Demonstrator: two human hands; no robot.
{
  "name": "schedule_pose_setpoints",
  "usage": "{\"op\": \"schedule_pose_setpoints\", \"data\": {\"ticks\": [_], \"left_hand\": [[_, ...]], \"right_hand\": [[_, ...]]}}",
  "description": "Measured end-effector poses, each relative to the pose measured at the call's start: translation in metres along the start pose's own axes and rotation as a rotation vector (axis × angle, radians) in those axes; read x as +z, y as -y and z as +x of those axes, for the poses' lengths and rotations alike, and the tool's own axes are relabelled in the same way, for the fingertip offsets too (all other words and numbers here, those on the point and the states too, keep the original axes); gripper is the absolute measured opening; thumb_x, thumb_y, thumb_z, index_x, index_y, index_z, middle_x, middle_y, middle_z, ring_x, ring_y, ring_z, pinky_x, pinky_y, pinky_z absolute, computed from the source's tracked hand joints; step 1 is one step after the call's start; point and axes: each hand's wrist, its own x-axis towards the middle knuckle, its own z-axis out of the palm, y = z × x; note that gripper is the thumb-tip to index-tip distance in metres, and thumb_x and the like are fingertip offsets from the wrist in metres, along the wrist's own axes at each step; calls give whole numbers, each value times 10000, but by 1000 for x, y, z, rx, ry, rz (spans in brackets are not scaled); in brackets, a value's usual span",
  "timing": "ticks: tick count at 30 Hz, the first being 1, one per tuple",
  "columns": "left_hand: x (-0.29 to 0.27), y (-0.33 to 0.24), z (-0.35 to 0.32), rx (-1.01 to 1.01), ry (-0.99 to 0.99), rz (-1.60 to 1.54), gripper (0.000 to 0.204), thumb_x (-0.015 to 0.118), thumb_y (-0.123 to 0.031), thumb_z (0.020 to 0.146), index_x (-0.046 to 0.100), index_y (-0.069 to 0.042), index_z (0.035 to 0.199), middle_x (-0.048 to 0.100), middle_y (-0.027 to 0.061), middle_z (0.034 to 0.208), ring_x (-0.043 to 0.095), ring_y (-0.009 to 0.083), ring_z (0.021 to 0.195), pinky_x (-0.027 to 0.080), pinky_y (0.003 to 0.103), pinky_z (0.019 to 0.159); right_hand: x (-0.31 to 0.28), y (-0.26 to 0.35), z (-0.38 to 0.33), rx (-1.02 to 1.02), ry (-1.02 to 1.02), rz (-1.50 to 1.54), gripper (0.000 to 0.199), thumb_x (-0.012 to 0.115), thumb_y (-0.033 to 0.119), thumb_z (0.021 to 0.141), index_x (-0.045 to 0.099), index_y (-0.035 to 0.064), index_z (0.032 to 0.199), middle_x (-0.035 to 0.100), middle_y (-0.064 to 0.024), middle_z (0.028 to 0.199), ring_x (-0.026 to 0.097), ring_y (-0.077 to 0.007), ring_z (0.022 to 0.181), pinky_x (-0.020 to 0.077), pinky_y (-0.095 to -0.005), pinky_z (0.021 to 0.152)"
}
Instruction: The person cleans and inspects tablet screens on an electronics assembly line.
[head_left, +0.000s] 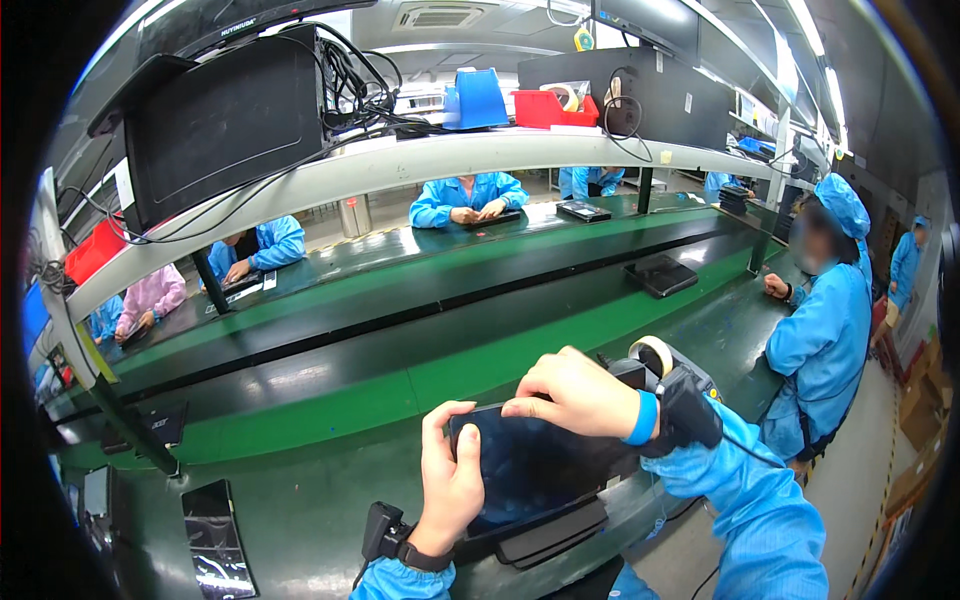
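A dark, glossy flat screen panel (540, 465), tablet-like, is tilted up in front of me above the green bench. My left hand (452, 490) grips its left edge, thumb on the front and the index finger at the upper corner. Over the top edge, my right hand (588, 392) bends in with thumb and index finger pinched close to the panel; whatever lies between those fingertips is too small to make out. Below the panel's lower edge is a black bar-shaped piece (552, 535). Straps with small black devices sit on both my wrists.
A roll of tape in a dispenser (655, 355) stands beyond my right wrist. Another glossy dark panel (218, 540) lies at the left. Further off is a black flat device (662, 276). A co-worker in blue (825, 330) sits at the right. A shelf (440, 150) crosses overhead.
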Motion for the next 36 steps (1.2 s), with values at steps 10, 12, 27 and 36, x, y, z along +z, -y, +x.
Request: {"op": "schedule_pose_setpoints", "data": {"ticks": [10,12,27,36], "left_hand": [[-111,49,92,-28,-520,147,326,474,-129,952,495,-44,1266,533,91,1206,498,179,1083,379,303,978],[-157,81,126,-177,-525,185,389,484,-151,951,463,-3,1310,515,129,1274,484,219,1143,365,327,1000],[-342,294,229,-131,-606,1206,297,568,-211,895,559,46,1044,636,235,963,611,387,904,457,476,830],[-112,122,31,-530,44,485,345,497,-286,941,532,31,1073,626,103,909,581,174,799,492,314,712]], "right_hand": [[59,-14,-174,-26,-723,164,116,578,97,812,656,76,730,585,-52,646,557,-215,595,433,-335,568],[98,-6,-193,257,-702,286,278,506,128,870,621,38,633,607,-76,636,570,-218,603,458,-324,582],[166,-25,-195,622,-542,41,47,607,52,796,623,33,836,586,-116,766,551,-293,703,431,-384,606],[148,-67,-181,953,-304,1120,338,608,280,915,588,-12,1082,680,-112,951,651,-181,840,500,-293,710]]}}
